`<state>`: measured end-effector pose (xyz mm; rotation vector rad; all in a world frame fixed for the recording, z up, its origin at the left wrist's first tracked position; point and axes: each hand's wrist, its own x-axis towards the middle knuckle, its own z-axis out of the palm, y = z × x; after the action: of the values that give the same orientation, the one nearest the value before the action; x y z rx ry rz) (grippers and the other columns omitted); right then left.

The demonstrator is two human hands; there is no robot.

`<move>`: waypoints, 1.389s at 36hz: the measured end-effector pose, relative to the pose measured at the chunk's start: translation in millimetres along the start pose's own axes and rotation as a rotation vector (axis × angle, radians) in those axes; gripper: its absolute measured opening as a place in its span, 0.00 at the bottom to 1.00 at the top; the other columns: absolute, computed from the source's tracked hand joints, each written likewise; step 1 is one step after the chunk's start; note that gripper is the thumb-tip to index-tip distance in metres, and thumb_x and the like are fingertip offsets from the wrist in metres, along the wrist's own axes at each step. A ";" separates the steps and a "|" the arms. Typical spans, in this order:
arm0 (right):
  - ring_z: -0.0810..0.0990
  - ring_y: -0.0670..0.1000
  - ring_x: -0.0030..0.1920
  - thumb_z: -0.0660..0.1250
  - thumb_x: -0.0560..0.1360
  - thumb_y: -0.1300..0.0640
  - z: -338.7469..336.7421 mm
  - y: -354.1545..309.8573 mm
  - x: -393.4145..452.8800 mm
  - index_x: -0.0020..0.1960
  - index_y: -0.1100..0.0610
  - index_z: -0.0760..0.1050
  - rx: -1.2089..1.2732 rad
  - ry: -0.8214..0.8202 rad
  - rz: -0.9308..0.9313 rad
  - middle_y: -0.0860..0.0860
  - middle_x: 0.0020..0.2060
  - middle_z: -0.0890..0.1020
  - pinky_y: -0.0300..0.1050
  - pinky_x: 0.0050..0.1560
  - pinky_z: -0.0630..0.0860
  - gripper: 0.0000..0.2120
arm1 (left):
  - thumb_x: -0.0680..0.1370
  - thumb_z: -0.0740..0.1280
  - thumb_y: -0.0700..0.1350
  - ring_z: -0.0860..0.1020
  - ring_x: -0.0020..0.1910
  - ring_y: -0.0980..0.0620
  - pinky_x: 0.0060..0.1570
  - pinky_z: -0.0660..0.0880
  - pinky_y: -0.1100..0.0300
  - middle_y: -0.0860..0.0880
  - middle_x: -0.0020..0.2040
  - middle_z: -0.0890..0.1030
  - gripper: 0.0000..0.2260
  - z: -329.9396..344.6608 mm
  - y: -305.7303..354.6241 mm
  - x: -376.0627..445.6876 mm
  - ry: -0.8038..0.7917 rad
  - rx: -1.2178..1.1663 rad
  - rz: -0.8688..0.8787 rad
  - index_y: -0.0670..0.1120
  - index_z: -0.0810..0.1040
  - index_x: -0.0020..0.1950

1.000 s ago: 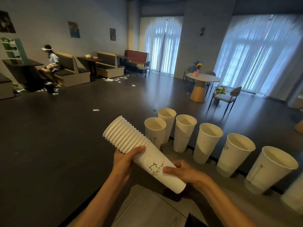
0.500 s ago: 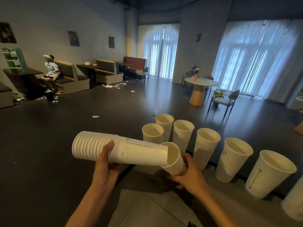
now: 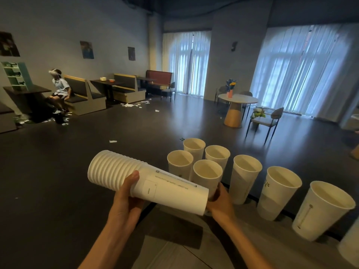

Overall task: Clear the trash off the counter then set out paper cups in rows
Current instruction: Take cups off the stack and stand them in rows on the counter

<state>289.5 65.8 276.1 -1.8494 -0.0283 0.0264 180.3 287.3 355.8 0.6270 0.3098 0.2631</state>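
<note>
My left hand [image 3: 126, 199] grips a nested stack of white paper cups [image 3: 147, 183], held almost level with the rims pointing left. My right hand [image 3: 220, 202] holds a single paper cup [image 3: 207, 175] upright by its lower part, just right of the stack's base; its bottom is hidden behind the stack. Several white cups stand along the counter's far edge, among them one at the left [image 3: 179, 164], one behind it [image 3: 194, 148] and a large one at the right [image 3: 322, 208].
The grey counter [image 3: 174, 253] runs from below my arms to the right. Beyond its edge lies a dark floor with paper scraps [image 3: 113, 141]. A round table [image 3: 238, 99] with chairs stands ahead; a seated person [image 3: 59, 88] is at booth benches far left.
My right hand pulled one cup off the base of the stack, turned it upright and brought it beside the standing cups. The stack tilted from upward-left to nearly level.
</note>
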 end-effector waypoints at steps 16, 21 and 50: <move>0.85 0.50 0.46 0.67 0.72 0.36 -54.1 -6.3 -38.8 0.47 0.55 0.82 -0.081 -0.208 0.064 0.52 0.42 0.86 0.52 0.55 0.80 0.22 | 0.33 0.85 0.45 0.77 0.56 0.41 0.50 0.77 0.42 0.42 0.58 0.77 0.53 29.5 -44.5 -29.0 -0.103 0.245 -0.119 0.51 0.74 0.58; 0.82 0.54 0.56 0.56 0.75 0.30 -86.6 -16.5 -51.6 0.69 0.51 0.70 0.143 -0.561 0.291 0.57 0.58 0.81 0.51 0.60 0.77 0.32 | 0.47 0.87 0.44 0.80 0.57 0.42 0.42 0.81 0.47 0.42 0.59 0.80 0.46 42.7 -67.4 -34.8 -0.142 0.303 -0.114 0.50 0.74 0.62; 0.72 0.50 0.68 0.82 0.62 0.52 -97.7 30.0 -51.6 0.71 0.45 0.62 -0.019 0.008 -0.036 0.46 0.66 0.74 0.54 0.65 0.72 0.44 | 0.66 0.76 0.47 0.77 0.62 0.39 0.58 0.78 0.38 0.41 0.63 0.77 0.25 26.3 -44.3 -40.8 0.051 -0.060 -0.084 0.49 0.72 0.60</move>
<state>241.4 -38.0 274.3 -1.8676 -0.0561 -0.0061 158.7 225.3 357.3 0.5475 0.3753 0.2076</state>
